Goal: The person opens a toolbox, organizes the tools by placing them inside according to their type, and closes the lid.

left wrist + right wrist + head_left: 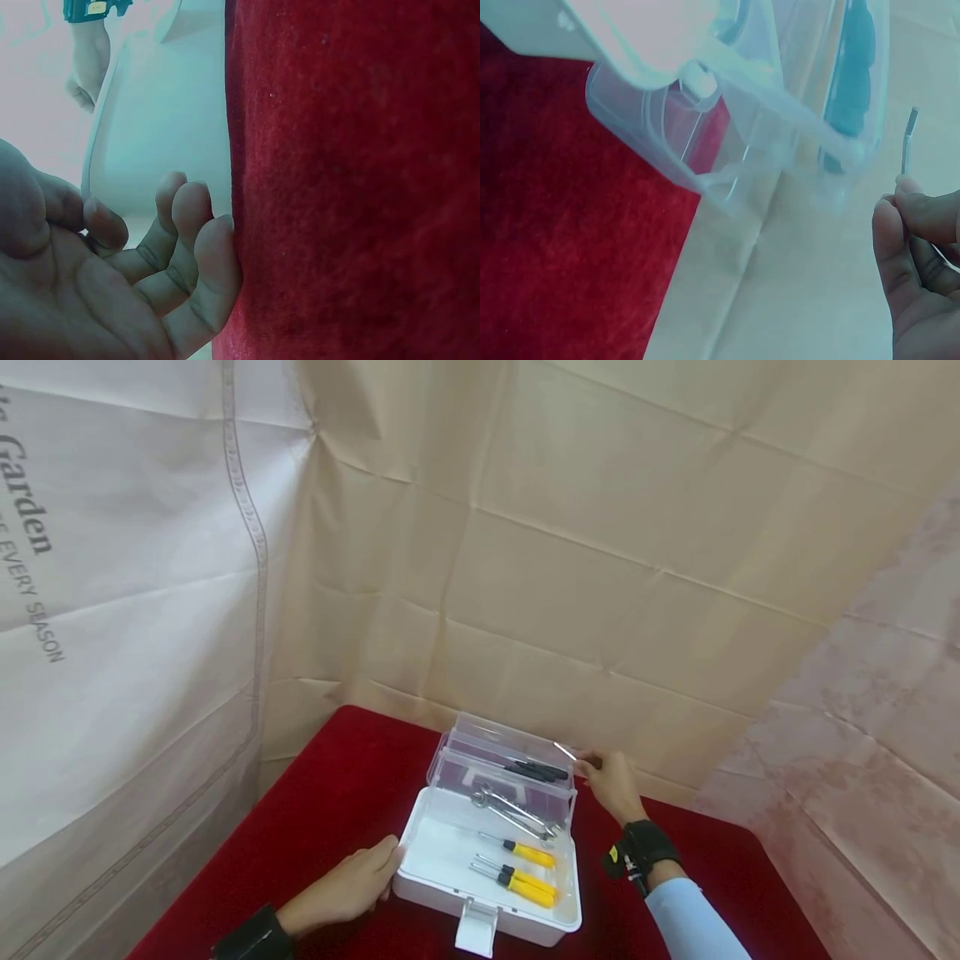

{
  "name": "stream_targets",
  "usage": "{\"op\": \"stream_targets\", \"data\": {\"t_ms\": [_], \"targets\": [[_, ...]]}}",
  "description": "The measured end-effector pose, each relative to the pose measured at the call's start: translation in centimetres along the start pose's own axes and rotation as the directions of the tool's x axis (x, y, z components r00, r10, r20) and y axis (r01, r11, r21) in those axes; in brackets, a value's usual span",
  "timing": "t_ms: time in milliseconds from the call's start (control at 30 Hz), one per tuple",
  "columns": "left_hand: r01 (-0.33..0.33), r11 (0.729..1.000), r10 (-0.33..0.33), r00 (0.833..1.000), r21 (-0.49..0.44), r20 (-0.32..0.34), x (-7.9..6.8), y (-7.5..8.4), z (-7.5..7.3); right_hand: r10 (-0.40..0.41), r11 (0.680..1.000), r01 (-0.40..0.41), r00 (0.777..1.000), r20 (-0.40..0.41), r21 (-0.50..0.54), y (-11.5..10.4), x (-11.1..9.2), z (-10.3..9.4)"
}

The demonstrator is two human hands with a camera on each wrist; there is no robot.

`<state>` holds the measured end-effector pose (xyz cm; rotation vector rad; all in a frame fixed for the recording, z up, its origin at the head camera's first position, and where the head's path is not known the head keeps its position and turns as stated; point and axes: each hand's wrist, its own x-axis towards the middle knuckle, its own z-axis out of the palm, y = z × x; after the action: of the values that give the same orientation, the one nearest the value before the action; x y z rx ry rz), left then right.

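A white toolbox stands with its lid raised at the back. My left hand holds the box's left side at the front, with its topmost fingertip at the rim and curled fingers against the outer wall. Beyond the box's back right corner, my right hand pinches a slim tool with a thin metal shaft; its handle is mostly hidden in the fingers. Several black-handled tools lie in the clear lid tray. In the box are metal wrenches and yellow-handled screwdrivers.
A red cloth covers the table under the box. The box's white latch hangs down at the front. Behind the table hangs a creased beige sheet, with a printed white sheet on the left and a pinkish one on the right.
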<state>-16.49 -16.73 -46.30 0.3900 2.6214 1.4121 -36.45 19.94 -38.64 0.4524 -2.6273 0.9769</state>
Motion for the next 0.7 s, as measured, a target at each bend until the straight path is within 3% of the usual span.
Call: {"op": "stream_targets", "data": {"t_ms": [500, 700], "targets": [[-0.021, 0.999, 0.022, 0.999, 0.031, -0.028, -0.1, 0.3, 0.1, -0.107, 0.991, 0.108, 0.994, 0.014, -0.073, -2.1, 1.7, 2.1], [-0.029, 0.999, 0.031, 0.999, 0.041, -0.039, -0.3, 0.5, 0.1, -0.091, 0.995, 0.093, 0.995, 0.041, -0.047, -2.8, 2.1, 2.9]]}}
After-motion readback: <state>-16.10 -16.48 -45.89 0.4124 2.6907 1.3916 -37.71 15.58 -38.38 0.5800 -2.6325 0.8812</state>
